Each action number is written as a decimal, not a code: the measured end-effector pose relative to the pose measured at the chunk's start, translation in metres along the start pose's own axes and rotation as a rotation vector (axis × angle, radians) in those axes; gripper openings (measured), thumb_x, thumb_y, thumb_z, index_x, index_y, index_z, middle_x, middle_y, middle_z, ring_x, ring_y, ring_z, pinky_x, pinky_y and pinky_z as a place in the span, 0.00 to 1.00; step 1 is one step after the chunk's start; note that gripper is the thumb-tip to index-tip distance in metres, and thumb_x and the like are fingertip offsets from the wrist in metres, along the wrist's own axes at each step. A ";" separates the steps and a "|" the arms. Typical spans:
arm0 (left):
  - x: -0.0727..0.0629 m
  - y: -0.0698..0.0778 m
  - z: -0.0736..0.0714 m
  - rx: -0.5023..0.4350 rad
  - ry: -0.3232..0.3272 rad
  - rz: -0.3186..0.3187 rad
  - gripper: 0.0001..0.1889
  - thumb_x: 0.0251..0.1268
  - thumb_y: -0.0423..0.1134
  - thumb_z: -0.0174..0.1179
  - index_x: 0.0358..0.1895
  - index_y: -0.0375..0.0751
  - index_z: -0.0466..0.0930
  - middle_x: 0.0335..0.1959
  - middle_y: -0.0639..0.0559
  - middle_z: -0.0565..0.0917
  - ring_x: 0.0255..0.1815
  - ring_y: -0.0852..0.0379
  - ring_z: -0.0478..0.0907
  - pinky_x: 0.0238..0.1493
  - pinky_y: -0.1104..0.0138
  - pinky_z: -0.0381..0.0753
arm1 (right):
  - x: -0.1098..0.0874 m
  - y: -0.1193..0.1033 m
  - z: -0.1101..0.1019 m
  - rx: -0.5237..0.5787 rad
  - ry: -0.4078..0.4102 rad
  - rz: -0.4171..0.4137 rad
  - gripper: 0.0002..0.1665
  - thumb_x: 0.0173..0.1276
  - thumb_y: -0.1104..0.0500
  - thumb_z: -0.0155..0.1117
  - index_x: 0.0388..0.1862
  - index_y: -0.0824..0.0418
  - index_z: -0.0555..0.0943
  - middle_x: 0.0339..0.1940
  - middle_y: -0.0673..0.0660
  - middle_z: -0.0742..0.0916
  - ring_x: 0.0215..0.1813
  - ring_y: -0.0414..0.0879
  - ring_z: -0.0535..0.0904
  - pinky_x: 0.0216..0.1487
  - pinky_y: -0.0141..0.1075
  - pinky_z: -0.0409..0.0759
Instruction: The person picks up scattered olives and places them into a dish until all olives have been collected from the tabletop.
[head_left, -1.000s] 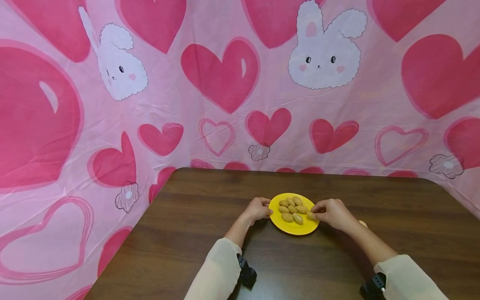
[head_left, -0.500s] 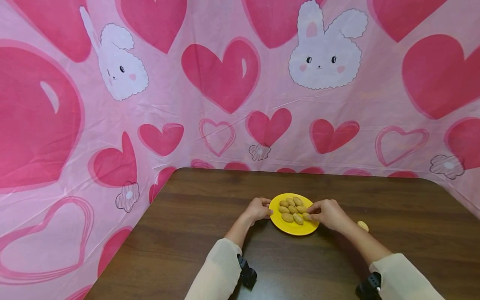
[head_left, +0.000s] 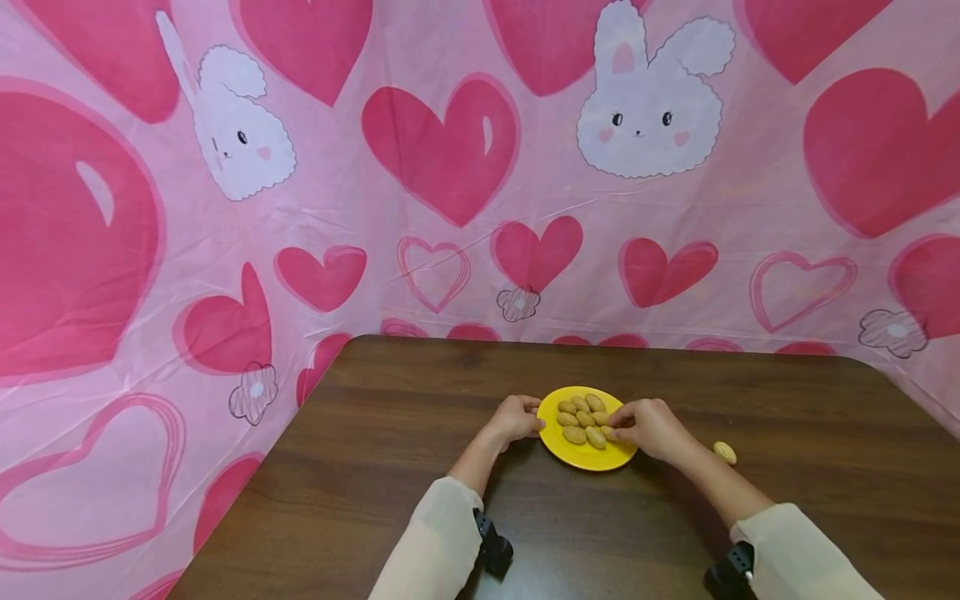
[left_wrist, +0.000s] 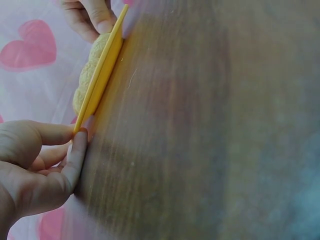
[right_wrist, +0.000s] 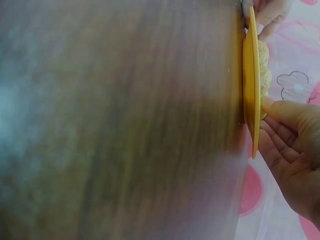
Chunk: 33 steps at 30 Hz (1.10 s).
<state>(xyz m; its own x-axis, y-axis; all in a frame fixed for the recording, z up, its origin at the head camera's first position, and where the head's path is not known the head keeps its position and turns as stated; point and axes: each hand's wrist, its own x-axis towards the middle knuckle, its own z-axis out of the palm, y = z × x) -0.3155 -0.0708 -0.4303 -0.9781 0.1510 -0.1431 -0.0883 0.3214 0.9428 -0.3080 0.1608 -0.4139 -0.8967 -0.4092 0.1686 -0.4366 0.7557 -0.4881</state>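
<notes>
A yellow plate (head_left: 555, 451) lies on the table, bearing several tan, oval, rough-surfaced pieces (head_left: 573, 435) that look like nuts in shells. My left hand (head_left: 513, 421) pinches the plate's left rim; in the left wrist view the thumb is on one side of the edge and a finger on the other. Over the plate's right side, my right hand (head_left: 654, 427) pinches one oval piece (head_left: 608, 432) between thumb and fingers, close against the others. The right wrist view shows my right hand (right_wrist: 295, 150) low beside the plate (right_wrist: 252, 90), its held piece mostly hidden.
One more oval piece (head_left: 724, 452) lies on the brown wooden table (head_left: 420, 400), right of the plate and near my right forearm. Behind the table hangs a pink cloth (head_left: 450, 275) printed with hearts and rabbits.
My right hand has moved slightly left over the plate with the pinched oval piece, bringing it beside the others. The loose piece by my right forearm is more exposed. My left hand stays put.
</notes>
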 end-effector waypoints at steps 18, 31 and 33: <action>0.002 -0.002 0.001 -0.008 -0.003 0.014 0.19 0.58 0.21 0.56 0.55 0.25 0.72 0.39 0.44 0.78 0.39 0.53 0.79 0.37 0.64 0.82 | -0.001 -0.003 -0.003 -0.016 -0.042 -0.028 0.06 0.54 0.64 0.70 0.32 0.62 0.86 0.31 0.53 0.86 0.35 0.48 0.79 0.35 0.38 0.81; 0.003 -0.002 0.001 -0.005 -0.004 0.006 0.20 0.59 0.22 0.56 0.56 0.25 0.71 0.39 0.44 0.78 0.39 0.53 0.79 0.37 0.65 0.82 | -0.007 0.005 -0.013 0.031 -0.018 -0.013 0.08 0.55 0.66 0.68 0.35 0.66 0.85 0.32 0.55 0.85 0.32 0.44 0.78 0.31 0.33 0.81; 0.003 -0.002 0.001 -0.003 -0.004 0.003 0.20 0.59 0.22 0.56 0.57 0.25 0.71 0.40 0.44 0.78 0.39 0.53 0.79 0.37 0.65 0.82 | -0.009 0.005 -0.016 0.028 0.002 -0.014 0.08 0.55 0.67 0.68 0.35 0.66 0.84 0.31 0.55 0.85 0.31 0.44 0.78 0.30 0.32 0.81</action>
<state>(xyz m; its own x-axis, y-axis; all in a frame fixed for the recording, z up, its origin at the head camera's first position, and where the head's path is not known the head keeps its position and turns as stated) -0.3177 -0.0703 -0.4329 -0.9777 0.1554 -0.1412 -0.0858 0.3183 0.9441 -0.3039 0.1764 -0.4045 -0.8905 -0.4191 0.1771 -0.4473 0.7349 -0.5097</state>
